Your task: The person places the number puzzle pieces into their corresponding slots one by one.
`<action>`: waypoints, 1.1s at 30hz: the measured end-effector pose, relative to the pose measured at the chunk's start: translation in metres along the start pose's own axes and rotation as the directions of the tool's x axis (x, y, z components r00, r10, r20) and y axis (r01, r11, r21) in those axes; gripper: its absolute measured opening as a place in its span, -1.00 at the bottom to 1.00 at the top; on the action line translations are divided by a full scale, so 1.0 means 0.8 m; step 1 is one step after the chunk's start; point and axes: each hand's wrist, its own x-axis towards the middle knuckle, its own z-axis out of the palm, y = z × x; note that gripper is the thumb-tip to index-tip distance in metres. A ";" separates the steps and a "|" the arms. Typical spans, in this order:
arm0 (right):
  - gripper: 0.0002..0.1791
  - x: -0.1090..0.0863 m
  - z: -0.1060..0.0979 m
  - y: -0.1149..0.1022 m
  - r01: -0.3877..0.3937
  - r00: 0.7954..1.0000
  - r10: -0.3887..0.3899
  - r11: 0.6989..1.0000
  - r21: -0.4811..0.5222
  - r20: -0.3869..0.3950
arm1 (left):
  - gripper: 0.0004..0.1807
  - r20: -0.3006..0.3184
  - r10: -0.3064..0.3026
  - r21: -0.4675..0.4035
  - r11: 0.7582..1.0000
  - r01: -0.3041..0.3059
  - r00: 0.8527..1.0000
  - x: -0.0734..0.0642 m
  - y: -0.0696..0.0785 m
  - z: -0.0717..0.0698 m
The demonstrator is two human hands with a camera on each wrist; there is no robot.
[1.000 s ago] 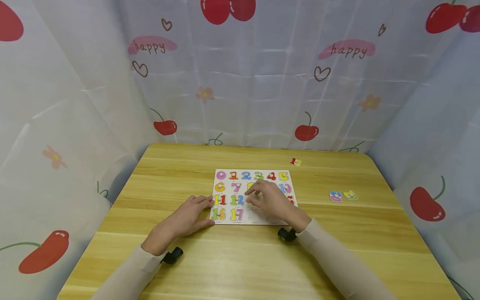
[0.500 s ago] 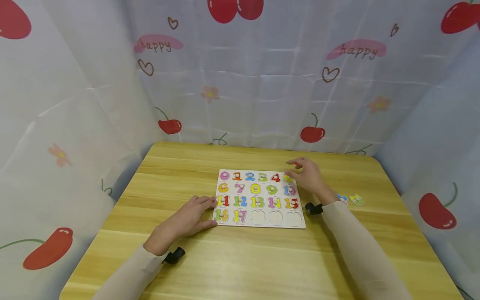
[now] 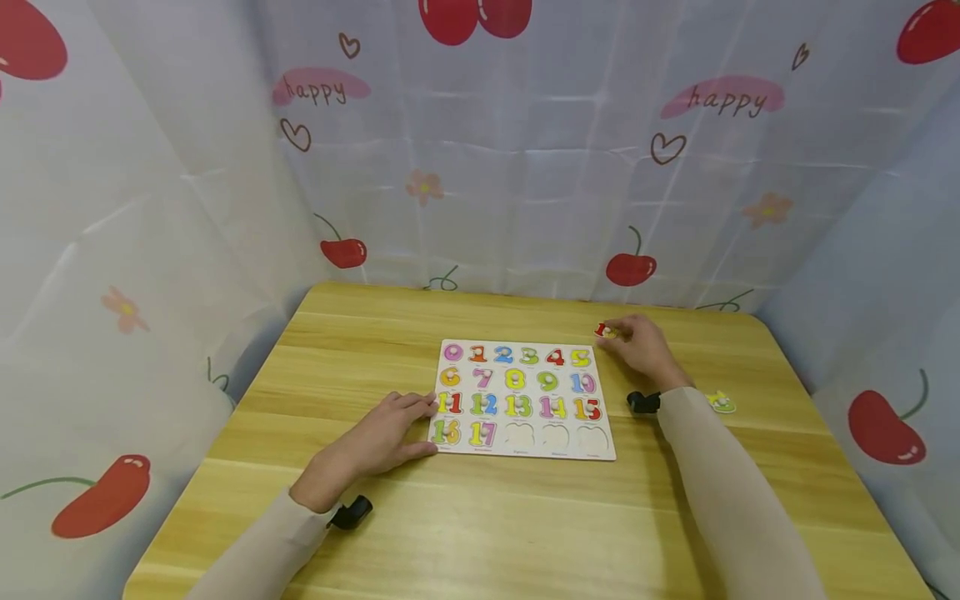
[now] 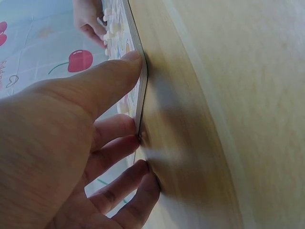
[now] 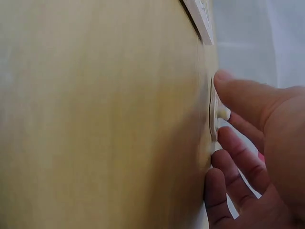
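A white number puzzle board (image 3: 566,454) lies mid-table, with knobbed number pieces filling its upper rows. Three bare recesses show at the right of its lowest row. My left hand (image 3: 378,433) rests at the board's left side, thumb by the near corner and fingertips along the edge, as the left wrist view (image 4: 62,124) also shows. Beyond the board's far right corner, my right hand (image 3: 643,346) holds thumb and fingers round a number puzzle piece (image 3: 601,330) with a red 1. In the right wrist view the piece's knob (image 5: 223,113) shows between thumb and fingers.
A yellow-green number piece (image 3: 722,403) lies on the table right of my right sleeve (image 3: 720,467); the blue-and-pink piece beside it is hidden behind the arm. Cherry-printed curtains (image 3: 495,225) stand along the back and both sides of the wooden table (image 3: 480,533).
My right hand has left the board and moved to the far right, where it has closed in on the red-numbered piece. The left hand stays at the board's edge. The head view has shifted slightly.
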 end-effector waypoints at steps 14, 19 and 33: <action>-0.70 -0.017 -0.002 -0.002 -0.081 0.996 0.082 0.997 0.017 -0.041 | -0.23 0.007 -0.014 0.005 1.000 0.014 1.000 0.000 0.003 -0.001; -0.70 -0.023 -0.006 -0.013 -0.083 0.995 0.085 0.996 0.038 -0.059 | -0.23 0.004 -0.015 0.004 1.000 0.015 1.000 -0.001 0.002 0.001; -0.75 -0.065 -0.014 -0.065 0.053 0.997 -0.052 0.999 0.011 -0.063 | -0.21 0.001 -0.008 0.008 1.000 0.008 1.000 -0.001 0.000 0.002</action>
